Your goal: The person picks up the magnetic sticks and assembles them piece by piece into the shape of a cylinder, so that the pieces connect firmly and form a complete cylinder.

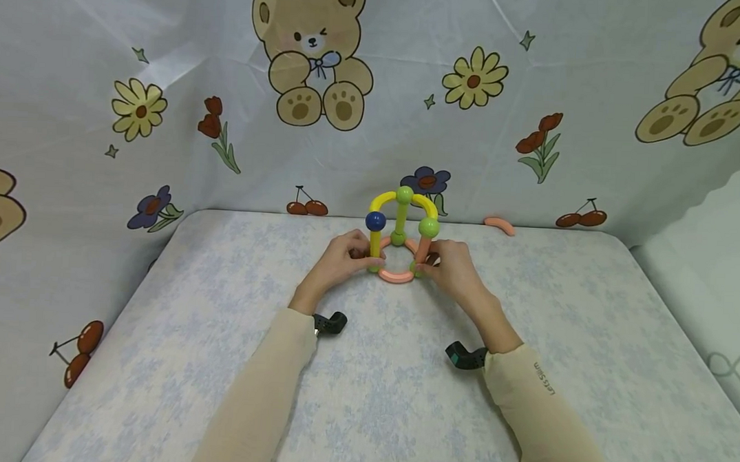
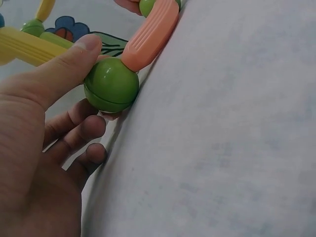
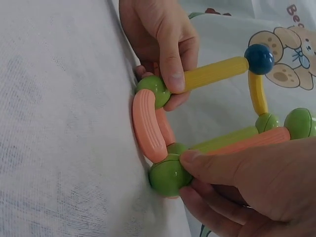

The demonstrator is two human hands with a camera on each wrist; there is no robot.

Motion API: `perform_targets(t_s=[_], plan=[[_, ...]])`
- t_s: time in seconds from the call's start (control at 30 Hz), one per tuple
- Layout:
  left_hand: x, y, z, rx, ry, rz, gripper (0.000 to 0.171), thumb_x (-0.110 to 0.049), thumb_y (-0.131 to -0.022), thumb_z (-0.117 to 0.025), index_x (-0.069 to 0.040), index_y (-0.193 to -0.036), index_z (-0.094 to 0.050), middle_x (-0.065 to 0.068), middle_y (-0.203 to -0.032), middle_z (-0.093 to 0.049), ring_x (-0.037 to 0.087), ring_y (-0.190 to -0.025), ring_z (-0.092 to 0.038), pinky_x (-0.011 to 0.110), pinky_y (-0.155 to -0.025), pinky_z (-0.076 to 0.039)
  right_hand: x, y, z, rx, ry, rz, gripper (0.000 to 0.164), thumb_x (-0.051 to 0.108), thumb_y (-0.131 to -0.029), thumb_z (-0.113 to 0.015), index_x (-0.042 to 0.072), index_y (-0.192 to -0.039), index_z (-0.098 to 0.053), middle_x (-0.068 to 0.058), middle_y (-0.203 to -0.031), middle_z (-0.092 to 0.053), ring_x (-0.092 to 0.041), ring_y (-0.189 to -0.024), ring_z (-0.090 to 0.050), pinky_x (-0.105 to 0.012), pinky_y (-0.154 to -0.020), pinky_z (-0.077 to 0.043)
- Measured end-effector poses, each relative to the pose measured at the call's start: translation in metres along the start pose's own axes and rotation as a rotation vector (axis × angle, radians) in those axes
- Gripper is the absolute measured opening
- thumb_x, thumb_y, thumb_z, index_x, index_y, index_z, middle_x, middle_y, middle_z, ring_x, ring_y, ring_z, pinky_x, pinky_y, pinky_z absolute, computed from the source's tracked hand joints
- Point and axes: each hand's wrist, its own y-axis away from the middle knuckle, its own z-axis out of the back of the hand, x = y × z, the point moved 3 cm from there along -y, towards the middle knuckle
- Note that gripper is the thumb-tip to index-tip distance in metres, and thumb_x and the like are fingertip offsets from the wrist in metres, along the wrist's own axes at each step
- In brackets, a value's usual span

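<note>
A toy frame of magnetic building sticks and balls stands on the table between both hands. Curved orange sticks (image 1: 395,277) and green balls form its ring-shaped base. Three uprights rise from it: a yellow stick (image 3: 215,74) topped by a blue ball (image 1: 375,221), a light green stick (image 1: 401,218), and an orange stick (image 1: 423,250). Curved yellow sticks (image 1: 382,200) join their tops. My left hand (image 1: 340,257) pinches the yellow upright's foot at a green base ball (image 2: 111,85). Across from it, my right hand (image 1: 458,269) pinches the orange upright's foot, thumb on another green base ball (image 3: 170,175).
One loose curved orange stick (image 1: 499,225) lies at the table's back edge, right of the frame. Behind hangs a white curtain (image 1: 399,122) printed with bears, flowers and cherries. Pale blue patterned cloth covers the table (image 1: 387,404). Dark wrist devices (image 1: 466,356) stick out inside both sleeves.
</note>
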Motion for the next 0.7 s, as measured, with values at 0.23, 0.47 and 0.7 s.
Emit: perform_targets(t_s=[0.23,0.47,0.7], plan=[[-0.0014,-0.0025,-0.0049,0.024,-0.004,-0.004,0.016,-0.033,-0.090,-0.087,-0.021,-0.100,-0.085,0.002,-0.098,-0.063,0.019,-0.084,-0.052,0.032,-0.074,-0.042,-0.0012,0.0017,0.0058,0.022,0.015,0.014,0.008,0.010,-0.089,-0.086,0.007,-0.089,-0.078,-0.010,-0.090,-0.078,-0.028,-0.088,-0.074,-0.043,-0.077,-0.058],[0.0001,-0.0020,-0.0055,0.021,0.009,0.008,0.017,-0.036,-0.089,-0.088,-0.023,-0.101,-0.086,0.001,-0.099,-0.065,0.019,-0.085,-0.055,0.031,-0.074,-0.045,-0.0066,0.0010,0.0071,0.026,-0.001,0.051,0.009,0.009,-0.089,-0.085,0.010,-0.087,-0.077,-0.010,-0.091,-0.079,-0.030,-0.091,-0.075,-0.045,-0.078,-0.059],[0.0008,-0.0025,-0.0055,0.014,0.022,0.014,0.019,-0.035,-0.087,-0.090,-0.021,-0.100,-0.086,0.002,-0.100,-0.065,0.019,-0.087,-0.057,0.031,-0.075,-0.046,-0.0075,-0.0002,0.0077,0.050,-0.003,0.041,0.010,0.011,-0.089,-0.086,0.010,-0.087,-0.077,-0.010,-0.094,-0.079,-0.030,-0.094,-0.075,-0.046,-0.082,-0.059]])
